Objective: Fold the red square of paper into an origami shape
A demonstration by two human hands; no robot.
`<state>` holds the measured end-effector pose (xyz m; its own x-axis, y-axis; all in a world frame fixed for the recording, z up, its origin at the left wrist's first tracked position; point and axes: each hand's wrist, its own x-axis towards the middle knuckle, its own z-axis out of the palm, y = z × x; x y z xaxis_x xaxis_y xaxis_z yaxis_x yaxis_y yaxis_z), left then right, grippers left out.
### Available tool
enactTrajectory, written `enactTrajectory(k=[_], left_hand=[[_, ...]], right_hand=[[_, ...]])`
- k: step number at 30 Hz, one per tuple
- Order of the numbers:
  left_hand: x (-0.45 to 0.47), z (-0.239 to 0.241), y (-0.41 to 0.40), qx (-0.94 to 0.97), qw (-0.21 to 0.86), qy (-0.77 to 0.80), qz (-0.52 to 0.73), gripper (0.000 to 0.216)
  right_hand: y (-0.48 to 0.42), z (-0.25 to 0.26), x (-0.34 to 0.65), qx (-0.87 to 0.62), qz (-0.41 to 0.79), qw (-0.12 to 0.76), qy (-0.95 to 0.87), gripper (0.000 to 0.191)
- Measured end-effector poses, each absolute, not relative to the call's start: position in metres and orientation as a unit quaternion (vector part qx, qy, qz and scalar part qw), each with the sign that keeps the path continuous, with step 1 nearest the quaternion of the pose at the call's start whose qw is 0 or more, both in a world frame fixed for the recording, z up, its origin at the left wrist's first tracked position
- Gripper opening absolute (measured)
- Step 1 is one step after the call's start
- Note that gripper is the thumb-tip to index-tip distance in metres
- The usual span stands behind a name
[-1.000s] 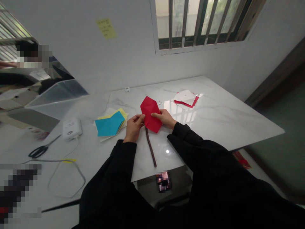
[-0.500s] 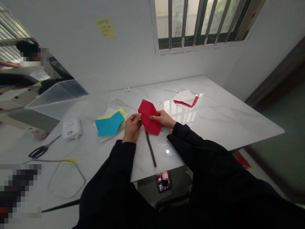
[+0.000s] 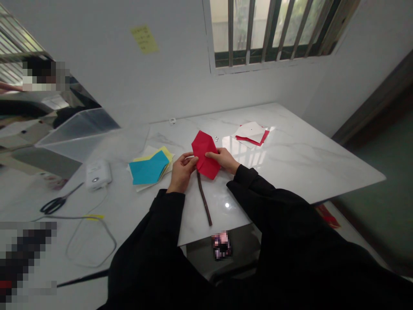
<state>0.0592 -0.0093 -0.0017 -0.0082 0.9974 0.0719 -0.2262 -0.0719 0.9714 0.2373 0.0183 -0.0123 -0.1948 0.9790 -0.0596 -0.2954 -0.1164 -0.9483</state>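
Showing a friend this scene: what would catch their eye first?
The folded red paper stands out at the centre, held between the left hand and right hand. Left of it lies a stack topped by blue paper, and a dark stick lies on the white marble table below the hands.

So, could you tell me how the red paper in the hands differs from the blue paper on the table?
The red folded paper is red, while the blue folded paper is bright blue. The red folded paper is held between the left hand and the right hand, while the blue folded paper lies untouched on a yellow sheet. Both are paper shapes with angled corners.
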Motion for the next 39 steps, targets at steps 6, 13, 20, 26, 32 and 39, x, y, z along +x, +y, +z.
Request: enactTrajectory(k=[6, 13, 20, 26, 32, 39], left_hand=[[0.058, -0.003, -0.01, 0.468, 0.518, 0.43, 0.573, 0.058], [0.06, 0.002, -0.013, 0.494, 0.508, 0.432, 0.558, 0.061], [0.064, -0.001, -0.022, 0.679, 0.336, 0.421, 0.498, 0.061], [0.064, 0.001, -0.025, 0.696, 0.314, 0.419, 0.492, 0.035], [0.066, 0.004, -0.028, 0.656, 0.333, 0.418, 0.533, 0.027], [0.067, 0.001, -0.02, 0.573, 0.388, 0.43, 0.58, 0.036]], right_hand=[[0.017, -0.01, 0.237, -0.398, 0.64, 0.507, -0.418, 0.006], [0.019, -0.008, 0.238, -0.401, 0.647, 0.543, -0.354, 0.004], [0.025, -0.011, 0.239, -0.384, 0.667, 0.561, -0.305, 0.008], [0.024, -0.014, 0.237, -0.357, 0.684, 0.548, -0.324, 0.012], [0.024, -0.015, 0.237, -0.368, 0.679, 0.521, -0.364, 0.015], [0.022, -0.016, 0.237, -0.371, 0.68, 0.475, -0.418, 0.02]])
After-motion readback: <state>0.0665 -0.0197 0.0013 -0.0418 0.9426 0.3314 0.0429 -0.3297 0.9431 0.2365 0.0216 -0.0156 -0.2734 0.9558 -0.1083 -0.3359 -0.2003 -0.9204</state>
